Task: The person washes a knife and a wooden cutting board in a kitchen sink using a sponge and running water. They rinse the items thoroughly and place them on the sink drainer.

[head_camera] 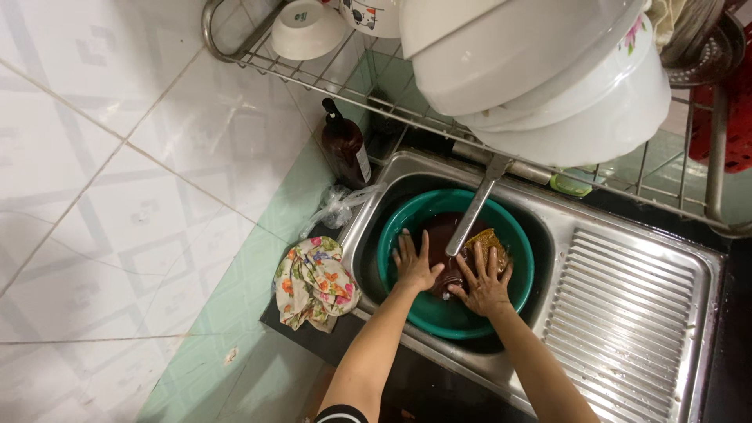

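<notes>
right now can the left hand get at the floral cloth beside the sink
Probably yes: the left hand is in the green basin, and the floral cloth lies uncovered just over the sink rim.

Green round plastic basin (439, 313) set upright inside the steel sink, holding dark brownish water; yellow-brown scouring sponge (487, 239) lying at the water's right side, partly under spread fingers, just beside the tap's spout, its lower edge hidden

We note: white tiled wall (117, 157), pale green tile ledge (235, 313), steel sink (627, 313) with ribbed drainboard, wire dish rack (329, 74) overhead.
</notes>
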